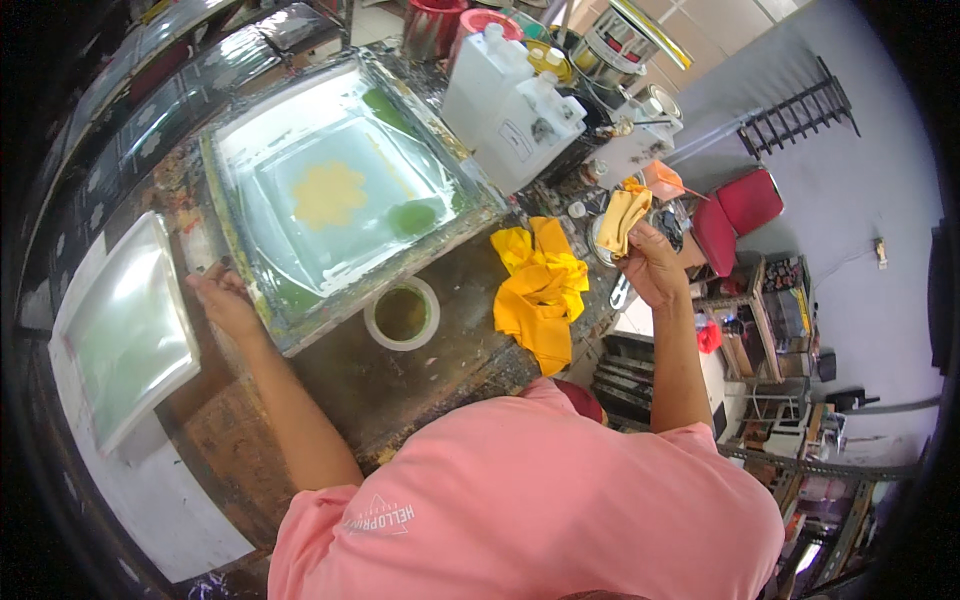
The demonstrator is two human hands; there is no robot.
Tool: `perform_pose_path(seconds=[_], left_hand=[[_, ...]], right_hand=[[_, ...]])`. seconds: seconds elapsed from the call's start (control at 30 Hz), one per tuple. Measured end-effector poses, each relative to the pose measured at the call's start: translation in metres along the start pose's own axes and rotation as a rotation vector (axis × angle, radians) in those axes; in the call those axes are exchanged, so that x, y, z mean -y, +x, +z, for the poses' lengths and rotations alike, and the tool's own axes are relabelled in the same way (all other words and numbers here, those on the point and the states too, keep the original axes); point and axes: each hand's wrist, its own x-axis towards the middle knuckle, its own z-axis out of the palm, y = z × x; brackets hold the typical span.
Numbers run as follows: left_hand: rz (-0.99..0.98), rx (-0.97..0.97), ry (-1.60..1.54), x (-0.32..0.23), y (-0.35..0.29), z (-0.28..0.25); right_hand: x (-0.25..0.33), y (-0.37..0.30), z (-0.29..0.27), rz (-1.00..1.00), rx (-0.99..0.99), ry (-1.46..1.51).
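Note:
My right hand [655, 265] is raised at the right, its fingers closed on a folded pale-yellow cloth [627, 219]. On the left, my left hand [228, 302] reaches between a screen-printing frame [232, 225] and a stack of clear sheets [165, 378]. Its thumb and fingers look apart, near the sheets' edge; I see nothing held. The frame lies on the worktable, its mesh [290, 240] showing a yellowish blotch and green ink smears. A round white tub [433, 318] of dark green liquid stands by the frame's near edge. Right of it lies a crumpled bright-yellow cloth [540, 295].
White plastic jerrycans [510, 125], metal cans [610, 50] and red buckets [435, 25] crowd the far side. A red chair [735, 215] stands by the wall. White paper [180, 520] lies under the sheets. Dark racks [130, 115] run along the left.

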Motion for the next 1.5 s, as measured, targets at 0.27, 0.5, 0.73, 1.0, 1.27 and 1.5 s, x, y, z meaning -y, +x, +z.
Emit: perform_pose_path(seconds=[0.27, 0.5, 0.73, 1.0, 1.27, 1.5], left_hand=[[0.081, -0.023, 0.066, -0.011, -0.023, 0.010], [0.080, -0.014, 0.087, -0.020, -0.027, 0.016], [0.016, -0.007, 0.076, -0.021, -0.027, 0.017], [0.025, -0.050, 0.125, -0.010, -0.022, 0.015], [0.032, 0.000, 0.060, -0.016, -0.025, 0.016], [0.049, 0.016, 0.002, -0.017, -0.025, 0.018]], right_hand=[[0.019, 0.046, 0.149, -0.093, 0.268, -0.144], [-0.015, 0.162, 0.254, -0.453, 0.340, -1.087], [-0.036, 0.239, 0.304, -0.961, 0.287, -1.292], [-0.079, 0.270, 0.321, -0.857, 0.469, -1.844], [0.067, 0.203, 0.256, -1.025, -0.356, -1.590], [0.130, 0.168, 0.194, -0.375, -0.216, -1.828]])
